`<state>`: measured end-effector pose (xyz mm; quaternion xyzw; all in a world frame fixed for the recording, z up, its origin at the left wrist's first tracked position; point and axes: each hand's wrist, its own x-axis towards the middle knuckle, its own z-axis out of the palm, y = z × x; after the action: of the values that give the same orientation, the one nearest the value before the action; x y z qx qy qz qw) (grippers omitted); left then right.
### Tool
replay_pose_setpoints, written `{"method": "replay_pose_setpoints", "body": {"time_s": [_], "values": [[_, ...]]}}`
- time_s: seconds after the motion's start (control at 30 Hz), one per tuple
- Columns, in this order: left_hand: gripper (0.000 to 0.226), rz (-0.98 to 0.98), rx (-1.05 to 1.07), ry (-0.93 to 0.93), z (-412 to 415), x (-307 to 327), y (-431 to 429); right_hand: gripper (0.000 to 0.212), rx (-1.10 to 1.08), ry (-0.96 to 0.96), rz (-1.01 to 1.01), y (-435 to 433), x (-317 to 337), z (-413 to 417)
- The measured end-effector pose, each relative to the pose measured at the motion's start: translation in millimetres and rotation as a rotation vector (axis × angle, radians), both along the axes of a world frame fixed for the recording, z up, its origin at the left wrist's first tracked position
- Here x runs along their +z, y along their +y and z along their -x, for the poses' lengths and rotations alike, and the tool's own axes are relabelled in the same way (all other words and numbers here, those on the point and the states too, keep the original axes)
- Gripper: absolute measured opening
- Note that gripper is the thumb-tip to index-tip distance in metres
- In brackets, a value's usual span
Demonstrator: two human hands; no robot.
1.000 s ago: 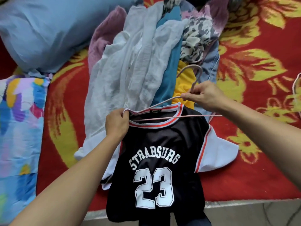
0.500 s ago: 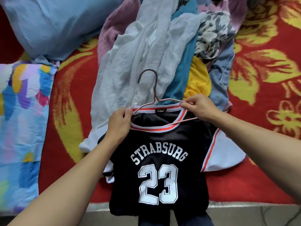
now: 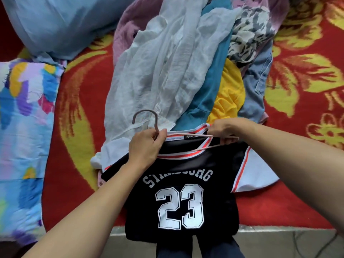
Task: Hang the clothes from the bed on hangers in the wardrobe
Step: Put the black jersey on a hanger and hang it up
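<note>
Between the two grips, the hanger (image 3: 144, 116) is judged half fed into the jersey (image 3: 178, 183) collar. Its neck is pinched by the left hand (image 3: 147, 144), and the collar is clutched by the right hand (image 3: 225, 130). Beyond both, a clothes pile (image 3: 167, 71) is left unhung on the bed (image 3: 297, 202).

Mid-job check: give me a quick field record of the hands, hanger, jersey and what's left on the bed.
left hand: grip on the pink hanger at the base of its hook
right hand: pinches the collar's right side on the black jersey; hanger's right end by its fingers
hanger state: right arm across the neck opening; left arm hidden by the hand
jersey position: printed side up, hem over the bed's near edge
clothes pile: white, teal, yellow, patterned, denim garments behind the jersey
bed cover: red, yellow flowers
</note>
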<state>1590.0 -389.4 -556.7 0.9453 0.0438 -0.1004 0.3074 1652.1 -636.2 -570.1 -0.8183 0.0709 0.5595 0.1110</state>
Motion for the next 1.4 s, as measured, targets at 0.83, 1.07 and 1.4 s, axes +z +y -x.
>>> {"method": "replay_pose_setpoints", "body": {"time_s": [0.83,1.07,1.4], "values": [[0.024,0.137,-0.057,0.023,-4,6,17,0.018,-0.301,-0.728,-0.256,-17,43,44],[0.02,0.244,-0.058,0.021,-2,23,18,0.033,0.193,-0.956,-0.256,41,26,47],[0.04,0.112,0.094,-0.049,18,8,73,0.032,0.052,-0.904,-0.115,-1,20,38]]}}
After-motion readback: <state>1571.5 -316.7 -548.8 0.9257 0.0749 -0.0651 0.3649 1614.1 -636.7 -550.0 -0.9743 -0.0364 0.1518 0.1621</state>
